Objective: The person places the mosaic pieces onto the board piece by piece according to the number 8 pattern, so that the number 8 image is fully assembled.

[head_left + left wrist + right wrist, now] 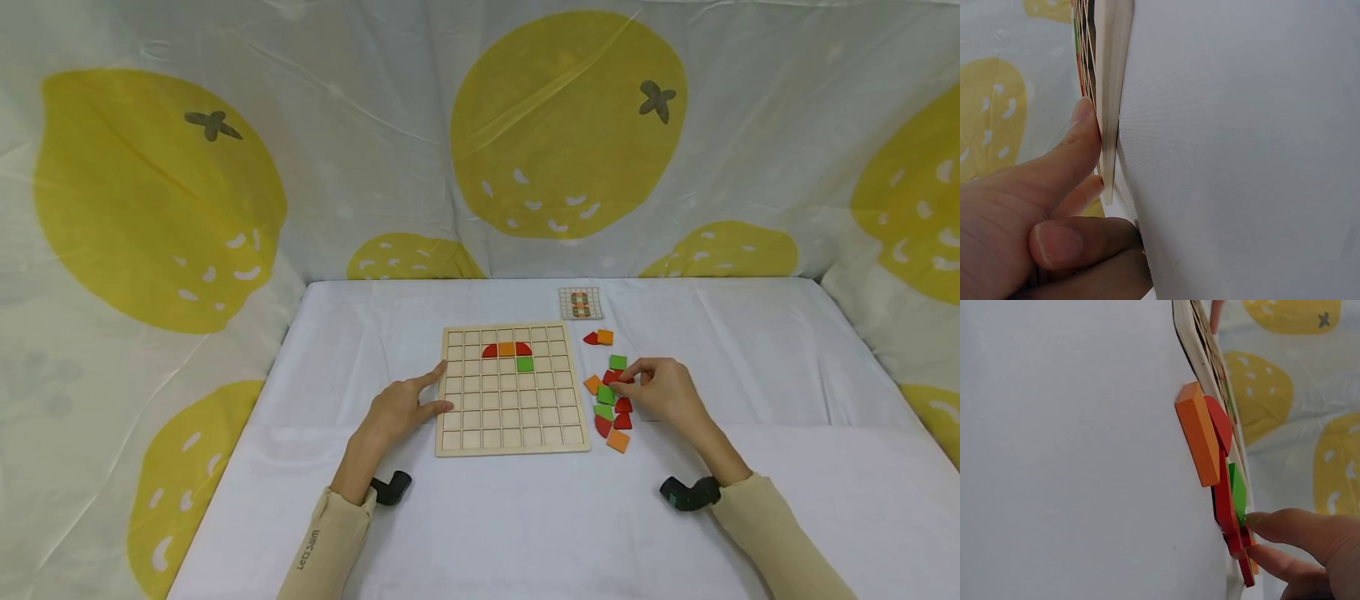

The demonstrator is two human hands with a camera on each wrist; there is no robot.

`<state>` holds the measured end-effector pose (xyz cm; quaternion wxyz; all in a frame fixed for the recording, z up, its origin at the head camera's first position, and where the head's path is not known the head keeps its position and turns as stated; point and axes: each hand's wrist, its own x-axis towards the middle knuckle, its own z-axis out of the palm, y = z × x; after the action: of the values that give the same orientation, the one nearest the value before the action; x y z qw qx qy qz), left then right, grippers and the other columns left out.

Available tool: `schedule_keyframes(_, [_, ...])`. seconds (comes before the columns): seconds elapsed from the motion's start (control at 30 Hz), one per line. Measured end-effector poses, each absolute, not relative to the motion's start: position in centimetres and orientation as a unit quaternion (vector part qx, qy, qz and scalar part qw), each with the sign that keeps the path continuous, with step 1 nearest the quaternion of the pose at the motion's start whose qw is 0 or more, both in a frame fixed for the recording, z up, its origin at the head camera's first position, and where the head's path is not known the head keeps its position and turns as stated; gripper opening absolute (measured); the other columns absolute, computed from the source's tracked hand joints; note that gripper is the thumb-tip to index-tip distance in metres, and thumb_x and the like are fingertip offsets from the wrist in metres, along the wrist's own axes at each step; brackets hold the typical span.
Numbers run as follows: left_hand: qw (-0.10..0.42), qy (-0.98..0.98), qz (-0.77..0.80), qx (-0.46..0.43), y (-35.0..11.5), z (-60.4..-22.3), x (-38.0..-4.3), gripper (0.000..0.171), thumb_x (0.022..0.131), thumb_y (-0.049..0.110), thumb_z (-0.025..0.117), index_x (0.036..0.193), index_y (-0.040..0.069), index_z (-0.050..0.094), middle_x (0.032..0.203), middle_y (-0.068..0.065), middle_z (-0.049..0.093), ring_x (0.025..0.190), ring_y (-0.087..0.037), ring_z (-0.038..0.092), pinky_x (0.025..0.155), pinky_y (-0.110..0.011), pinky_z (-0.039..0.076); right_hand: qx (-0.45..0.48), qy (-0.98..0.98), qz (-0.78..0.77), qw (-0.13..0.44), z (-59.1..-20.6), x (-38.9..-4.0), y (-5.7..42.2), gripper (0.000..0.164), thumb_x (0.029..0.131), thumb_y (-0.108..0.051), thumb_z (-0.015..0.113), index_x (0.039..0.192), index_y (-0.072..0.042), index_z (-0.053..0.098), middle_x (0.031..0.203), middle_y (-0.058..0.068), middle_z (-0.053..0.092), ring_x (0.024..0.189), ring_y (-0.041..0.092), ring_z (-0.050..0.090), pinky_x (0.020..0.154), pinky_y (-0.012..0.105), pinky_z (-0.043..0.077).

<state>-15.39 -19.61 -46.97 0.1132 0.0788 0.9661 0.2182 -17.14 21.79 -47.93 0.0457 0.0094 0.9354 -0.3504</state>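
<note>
A square wooden grid board (487,417) lies on the white cloth. Set in its upper cells are an orange square (506,349), a red quarter-round piece (490,351) on its left, another red piece (523,348) on its right and a green square (525,364) below that one. My left hand (397,408) rests at the board's left edge, thumb and index finger spread along it. Right of the board, my right hand (663,392) pinches at a red piece (1246,536) with thumb and index finger, among loose pieces; the fingertips partly cover it.
Loose green squares (617,362), red pieces (603,426) and orange squares (618,441) lie close along the board's right side. A red piece and an orange square (605,337) lie farther back. Behind the board is a small pattern card (581,303). A lemon-print curtain (375,167) borders the table.
</note>
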Motion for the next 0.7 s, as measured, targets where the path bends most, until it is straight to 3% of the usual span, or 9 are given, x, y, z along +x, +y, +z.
schedule_keyframes(0.13, [0.113,0.966,0.218,0.079,-19.6,-46.9,-15.4,0.078,0.094,0.045,0.073,0.161,0.022,0.038,0.127,-0.028,0.069,0.077,-0.021,0.054,0.070,-0.035,0.046,-0.030,0.934,-0.351,0.055,-47.8,-17.7,22.5,0.027,0.088,-0.028,0.084,0.103,-0.006,0.078,0.060,0.000,0.040,0.059,0.016,0.040,0.051,0.026,0.028])
schedule_keyframes(0.37, [0.116,0.965,0.223,0.076,-19.5,-46.8,-15.4,0.078,0.094,0.045,0.073,0.161,0.023,0.038,0.093,-0.022,0.072,0.068,-0.018,0.048,0.066,-0.032,0.042,-0.162,0.892,-0.398,0.138,-47.9,-19.7,24.1,0.033,0.089,-0.011,0.080,0.122,-0.009,0.075,0.062,-0.004,0.034,0.057,0.008,0.032,0.055,0.025,0.028])
schedule_keyframes(0.6, [0.127,0.962,0.231,0.073,-19.5,-46.8,-15.3,0.079,0.094,0.044,0.073,0.161,0.023,0.036,0.067,-0.008,0.058,0.061,-0.015,0.035,0.059,-0.030,0.037,-0.208,0.882,-0.387,0.167,-48.2,-21.0,24.7,0.032,0.088,-0.013,0.083,0.119,-0.009,0.077,0.061,-0.006,0.035,0.057,0.006,0.034,0.056,0.026,0.029])
schedule_keyframes(0.7, [0.123,0.963,0.228,0.072,-19.5,-46.8,-15.3,0.079,0.094,0.044,0.073,0.161,0.023,0.037,0.071,-0.010,0.061,0.061,-0.015,0.037,0.059,-0.030,0.037,-0.199,0.882,-0.392,0.168,-48.2,-21.1,24.6,0.029,0.086,-0.016,0.086,0.113,-0.010,0.079,0.061,-0.006,0.035,0.059,0.006,0.035,0.059,0.025,0.031])
